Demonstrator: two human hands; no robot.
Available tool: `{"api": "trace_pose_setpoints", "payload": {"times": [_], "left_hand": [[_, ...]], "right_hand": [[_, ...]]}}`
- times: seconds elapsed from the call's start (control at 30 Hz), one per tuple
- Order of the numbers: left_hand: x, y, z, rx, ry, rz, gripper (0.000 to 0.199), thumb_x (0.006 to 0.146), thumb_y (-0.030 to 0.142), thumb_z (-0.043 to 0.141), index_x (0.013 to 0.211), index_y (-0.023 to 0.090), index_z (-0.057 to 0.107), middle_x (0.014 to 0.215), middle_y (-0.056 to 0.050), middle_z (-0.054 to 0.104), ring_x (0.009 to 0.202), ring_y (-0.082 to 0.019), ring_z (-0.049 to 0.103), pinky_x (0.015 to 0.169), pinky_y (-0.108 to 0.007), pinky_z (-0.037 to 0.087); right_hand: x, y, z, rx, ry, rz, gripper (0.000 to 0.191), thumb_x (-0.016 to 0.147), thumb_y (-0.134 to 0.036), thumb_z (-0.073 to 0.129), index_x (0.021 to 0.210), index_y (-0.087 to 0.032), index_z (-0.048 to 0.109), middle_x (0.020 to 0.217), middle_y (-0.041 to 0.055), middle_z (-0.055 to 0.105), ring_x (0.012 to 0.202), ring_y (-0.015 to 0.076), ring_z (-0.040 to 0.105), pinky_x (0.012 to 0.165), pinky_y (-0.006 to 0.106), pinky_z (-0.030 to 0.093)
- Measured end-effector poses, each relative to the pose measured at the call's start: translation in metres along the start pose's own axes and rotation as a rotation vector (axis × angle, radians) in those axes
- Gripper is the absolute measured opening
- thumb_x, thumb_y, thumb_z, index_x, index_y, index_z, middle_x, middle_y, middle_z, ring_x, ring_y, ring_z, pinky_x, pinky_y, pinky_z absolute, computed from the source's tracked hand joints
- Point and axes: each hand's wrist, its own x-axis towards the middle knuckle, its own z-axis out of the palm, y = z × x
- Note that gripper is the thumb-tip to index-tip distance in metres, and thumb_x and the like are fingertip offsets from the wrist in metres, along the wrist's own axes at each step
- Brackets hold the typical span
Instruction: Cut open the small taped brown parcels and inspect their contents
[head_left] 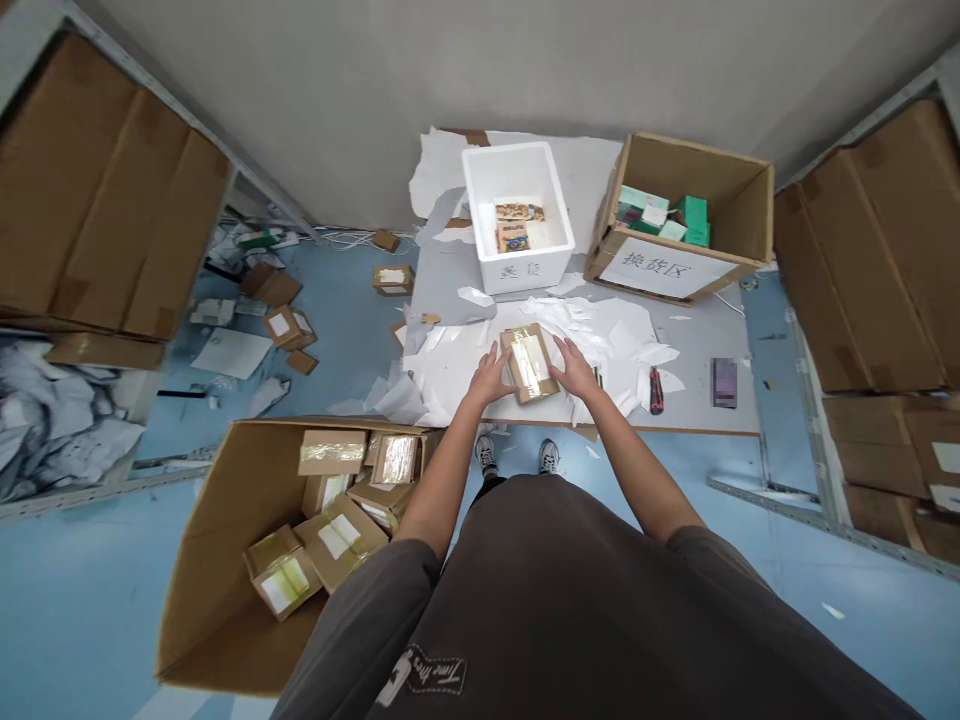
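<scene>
A small brown cardboard box [529, 363] with a white label and shiny clear tape lies on the table, close to its front edge. My left hand [491, 378] is at the box's left side with its fingers spread. At the right side of the box is my right hand [574, 369], its fingers also apart. Both hands flank the box without wrapping round it; whether the fingertips touch it is hard to tell. Torn white paper [562, 318] lies behind and beside the box. A red and black cutter [656, 391] rests to the right of my right hand.
Behind stand a white foam bin [527, 272] with small packets and a labelled carton [667, 268] holding green boxes. A dark flat object [724, 383] lies at the table's right. Lower left, a large open carton [206, 560] holds several taped boxes. Shelves flank both sides.
</scene>
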Motion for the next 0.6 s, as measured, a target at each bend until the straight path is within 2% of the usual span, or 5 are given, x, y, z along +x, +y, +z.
{"api": "trace_pose_setpoints", "payload": {"times": [0.1,0.2,0.33,0.47,0.6], "left_hand": [[0.009,0.002,0.017,0.018,-0.054,0.018,0.126,0.069,0.054,0.101,0.174,0.034,0.036,0.188,-0.014,0.011,0.168,-0.053,0.021,0.127,-0.065,0.041],[0.016,-0.001,0.027,0.046,-0.093,0.000,0.134,0.064,0.053,0.104,0.175,0.032,0.033,0.187,-0.014,0.015,0.168,-0.055,0.017,0.127,-0.068,0.039],[0.015,-0.009,0.028,0.130,-0.102,-0.066,0.144,0.064,0.056,0.104,0.179,0.030,0.022,0.188,-0.012,0.014,0.169,-0.054,0.015,0.133,-0.065,0.033],[0.010,-0.010,0.023,0.227,-0.147,-0.109,0.146,0.070,0.062,0.100,0.181,0.030,0.010,0.189,-0.008,0.006,0.170,-0.049,0.018,0.137,-0.057,0.029],[0.008,-0.003,0.021,0.259,-0.158,-0.125,0.147,0.071,0.064,0.098,0.181,0.032,0.006,0.189,-0.007,0.004,0.170,-0.047,0.019,0.139,-0.055,0.028]], "right_hand": [[-0.029,0.045,-0.004,-0.045,0.048,0.119,0.075,0.100,-0.037,0.063,0.171,-0.022,0.043,0.174,0.0190,0.043,0.161,0.0389,0.040,0.126,0.061,0.043],[-0.046,0.091,-0.005,-0.097,0.067,0.273,0.065,0.099,-0.034,0.063,0.161,-0.015,0.055,0.162,0.0240,0.054,0.150,0.0402,0.053,0.121,0.057,0.047],[-0.045,0.136,0.011,-0.144,-0.049,0.492,0.038,0.103,-0.036,0.062,0.132,-0.013,0.072,0.129,0.0212,0.074,0.123,0.0351,0.069,0.106,0.046,0.055],[-0.033,0.151,0.036,-0.175,-0.101,0.651,0.032,0.101,-0.037,0.069,0.123,-0.014,0.069,0.121,0.0180,0.075,0.115,0.0294,0.072,0.095,0.034,0.054],[-0.028,0.151,0.044,-0.170,-0.078,0.704,0.045,0.096,-0.038,0.076,0.131,-0.012,0.063,0.131,0.0210,0.072,0.120,0.0316,0.071,0.097,0.035,0.054]]}}
